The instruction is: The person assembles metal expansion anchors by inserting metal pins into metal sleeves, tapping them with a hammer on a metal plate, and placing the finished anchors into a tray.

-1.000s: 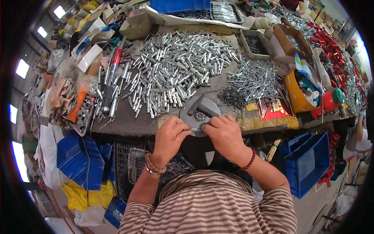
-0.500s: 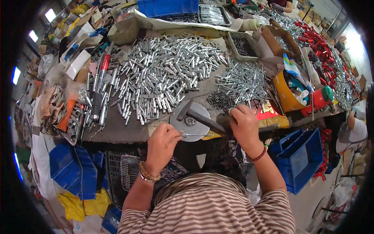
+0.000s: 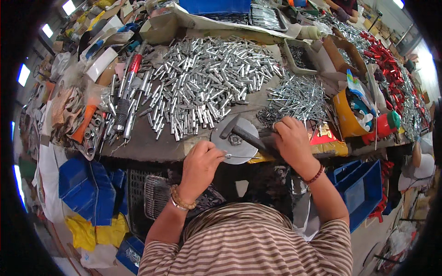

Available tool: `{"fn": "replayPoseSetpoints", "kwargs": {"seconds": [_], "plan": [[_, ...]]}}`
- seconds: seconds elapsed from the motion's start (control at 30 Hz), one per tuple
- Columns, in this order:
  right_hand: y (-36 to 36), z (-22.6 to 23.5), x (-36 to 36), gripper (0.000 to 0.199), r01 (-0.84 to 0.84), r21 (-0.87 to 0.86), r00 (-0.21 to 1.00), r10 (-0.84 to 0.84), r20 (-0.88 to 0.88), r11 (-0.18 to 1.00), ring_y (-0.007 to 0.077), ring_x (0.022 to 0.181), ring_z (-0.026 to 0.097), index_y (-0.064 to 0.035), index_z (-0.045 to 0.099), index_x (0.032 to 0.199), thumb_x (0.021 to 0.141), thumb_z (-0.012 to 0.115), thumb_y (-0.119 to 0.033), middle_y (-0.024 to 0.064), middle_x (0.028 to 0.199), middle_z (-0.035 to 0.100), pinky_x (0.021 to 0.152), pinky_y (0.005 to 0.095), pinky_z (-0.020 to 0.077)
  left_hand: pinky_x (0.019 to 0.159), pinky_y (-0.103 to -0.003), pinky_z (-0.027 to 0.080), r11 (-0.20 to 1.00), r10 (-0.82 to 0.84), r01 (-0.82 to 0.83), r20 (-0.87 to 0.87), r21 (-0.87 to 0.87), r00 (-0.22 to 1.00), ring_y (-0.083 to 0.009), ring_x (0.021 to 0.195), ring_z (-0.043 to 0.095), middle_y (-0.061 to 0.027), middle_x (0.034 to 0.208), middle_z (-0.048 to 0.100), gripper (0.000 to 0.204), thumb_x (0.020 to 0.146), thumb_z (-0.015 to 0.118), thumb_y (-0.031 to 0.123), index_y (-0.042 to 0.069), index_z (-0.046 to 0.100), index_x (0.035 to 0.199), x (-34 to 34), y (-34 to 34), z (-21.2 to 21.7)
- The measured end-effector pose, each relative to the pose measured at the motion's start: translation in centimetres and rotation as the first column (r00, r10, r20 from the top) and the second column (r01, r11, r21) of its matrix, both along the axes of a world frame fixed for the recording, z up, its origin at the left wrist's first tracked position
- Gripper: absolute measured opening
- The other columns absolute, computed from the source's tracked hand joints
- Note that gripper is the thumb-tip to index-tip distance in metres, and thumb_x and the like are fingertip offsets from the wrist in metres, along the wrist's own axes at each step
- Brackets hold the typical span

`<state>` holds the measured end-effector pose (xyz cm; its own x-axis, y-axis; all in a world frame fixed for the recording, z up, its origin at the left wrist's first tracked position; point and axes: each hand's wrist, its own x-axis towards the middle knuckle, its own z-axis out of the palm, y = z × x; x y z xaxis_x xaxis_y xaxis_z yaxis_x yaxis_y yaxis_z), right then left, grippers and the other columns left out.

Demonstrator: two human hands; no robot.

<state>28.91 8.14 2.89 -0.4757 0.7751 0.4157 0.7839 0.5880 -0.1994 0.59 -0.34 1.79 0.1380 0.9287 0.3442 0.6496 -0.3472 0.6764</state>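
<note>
My left hand (image 3: 201,165) pinches a thin metal rod (image 3: 244,157) between thumb and fingertips, so that it points right across the near edge of a round grey metal disc (image 3: 251,133). On the disc rests the head of a hammer (image 3: 246,136), its dark handle slanting toward my right hand (image 3: 294,140). That hand's fingers are curled together beside the handle's end, near a heap of small dark screws (image 3: 268,117); what they hold, if anything, is hidden. Beyond the disc spreads a big pile of silver metal tubes (image 3: 207,83). Long thin metal pins (image 3: 301,99) lie in a heap to its right.
Tools including a red-handled driver (image 3: 134,64) lie at the left. A yellow container (image 3: 347,112) and a red bottle with green cap (image 3: 382,126) stand right. Blue bins (image 3: 87,191) sit below the table edge. Another person's gloved hand (image 3: 341,14) shows at the far right.
The whole view has shifted a little to the right and up. My right hand's fingers have curled in more, near the screws; my left still pinches the rod.
</note>
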Motion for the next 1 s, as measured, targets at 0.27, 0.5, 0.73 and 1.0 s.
{"fn": "replayPoseSetpoints", "kwargs": {"seconds": [0.27, 0.5, 0.73, 1.0], "plan": [[-3.7, -0.2, -7.0, 0.028, -0.265, -0.122, 0.940, 0.228, -0.252, 0.956, 0.0367, 0.095, 0.060, -0.0051, 0.061, 0.102, 0.081, 0.079, -0.004, 0.0124, 0.102, 0.061, 0.084, 0.0464, 0.0473, 0.077, -0.043, 0.052, 1.000, -0.005, 0.005, -0.009, 0.016, 1.000, -0.0319, 0.088, 0.064, -0.0094, 0.095, 0.061, 0.012, 0.087, 0.077, 0.007, 0.007, 0.073, 0.098, 0.0, 0.1, 0.2], [-3.6, 0.4, -8.1, 0.017, -0.277, -0.090, 0.956, 0.264, -0.129, 0.957, 0.0312, 0.095, 0.058, -0.0066, 0.063, 0.099, 0.084, 0.069, -0.007, 0.0098, 0.096, 0.057, 0.085, 0.0439, 0.0463, 0.077, -0.044, 0.052, 0.999, 0.012, -0.009, -0.068, 0.046, 0.998, -0.0322, 0.089, 0.063, -0.0096, 0.095, 0.060, 0.010, 0.088, 0.075, 0.008, 0.007, 0.069, 0.095, -0.1, 0.1, -0.1], [-4.1, 2.6, -9.2, 0.015, -0.330, -0.023, 0.932, 0.329, 0.153, 0.944, 0.0248, 0.096, 0.059, -0.0093, 0.065, 0.096, 0.082, 0.068, -0.012, 0.0063, 0.094, 0.056, 0.085, 0.0392, 0.0463, 0.079, -0.045, 0.053, 0.996, 0.026, -0.020, -0.068, 0.091, 0.997, -0.0335, 0.092, 0.064, -0.0103, 0.097, 0.062, 0.010, 0.086, 0.070, 0.002, 0.005, 0.067, 0.095, -0.3, 0.1, -0.7], [-4.3, 1.9, -7.4, 0.022, -0.180, -0.091, 0.983, 0.178, -0.030, 0.979, 0.0277, 0.096, 0.063, -0.0097, 0.067, 0.107, 0.085, 0.069, -0.011, 0.0066, 0.097, 0.061, 0.084, 0.0416, 0.0493, 0.080, -0.045, 0.052, 0.999, 0.025, -0.024, -0.040, 0.034, 0.999, -0.0334, 0.092, 0.064, -0.0098, 0.096, 0.062, 0.008, 0.088, 0.073, 0.006, 0.006, 0.070, 0.095, 0.2, -0.1, -0.3]]}}
